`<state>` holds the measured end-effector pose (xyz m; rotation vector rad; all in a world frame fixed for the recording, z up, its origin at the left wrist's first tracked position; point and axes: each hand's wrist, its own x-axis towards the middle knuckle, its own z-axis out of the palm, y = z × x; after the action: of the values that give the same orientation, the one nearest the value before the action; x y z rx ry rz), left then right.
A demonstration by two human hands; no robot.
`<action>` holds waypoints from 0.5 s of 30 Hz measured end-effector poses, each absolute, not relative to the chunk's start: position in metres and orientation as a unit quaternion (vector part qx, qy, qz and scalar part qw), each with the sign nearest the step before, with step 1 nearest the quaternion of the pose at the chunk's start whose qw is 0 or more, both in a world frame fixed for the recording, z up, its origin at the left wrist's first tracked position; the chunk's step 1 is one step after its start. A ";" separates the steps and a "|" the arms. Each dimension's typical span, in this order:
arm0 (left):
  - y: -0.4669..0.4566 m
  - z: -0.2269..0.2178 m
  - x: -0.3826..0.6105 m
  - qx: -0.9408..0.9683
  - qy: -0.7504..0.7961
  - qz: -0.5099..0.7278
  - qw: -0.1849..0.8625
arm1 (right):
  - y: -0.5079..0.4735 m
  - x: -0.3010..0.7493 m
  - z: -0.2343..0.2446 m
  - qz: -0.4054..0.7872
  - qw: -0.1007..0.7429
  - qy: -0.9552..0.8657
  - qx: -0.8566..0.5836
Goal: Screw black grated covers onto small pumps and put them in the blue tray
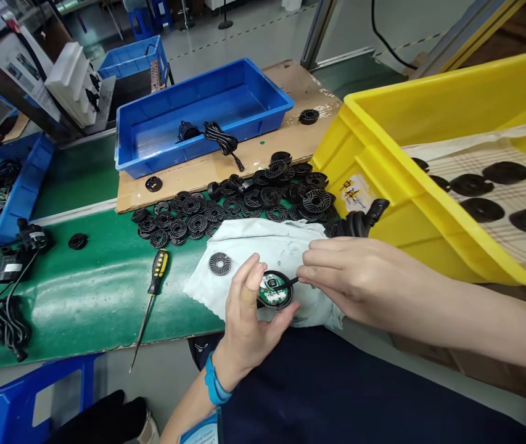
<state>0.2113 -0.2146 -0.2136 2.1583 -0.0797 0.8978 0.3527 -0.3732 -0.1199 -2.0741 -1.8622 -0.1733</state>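
My left hand [248, 314] grips a small round black part with a green circuit board inside [274, 290], holding it over a white cloth [281, 246]. My right hand [346, 271] is pinched on a thin black wire or tool whose tip touches the part's right edge. A grey perforated disc [219, 263] lies on the cloth to the left. A black cable end [364, 219] sits just behind my right hand.
A pile of black slotted discs [244, 203] lies behind the cloth. A yellow-handled screwdriver [154, 290] rests on the green mat [82, 296]. A blue tray [198, 117] holds a corded part; a yellow bin [429, 185] holds black discs. Corded pumps [13, 265] lie left.
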 end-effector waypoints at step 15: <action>-0.126 -0.243 0.209 0.961 0.165 0.167 0.149 | -0.371 0.354 -0.120 -0.067 0.155 -0.660 -0.732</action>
<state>0.2086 -0.1261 -0.2430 2.7622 0.4731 0.4796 0.3545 -0.3713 -0.1204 -2.0964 -1.8923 -0.1932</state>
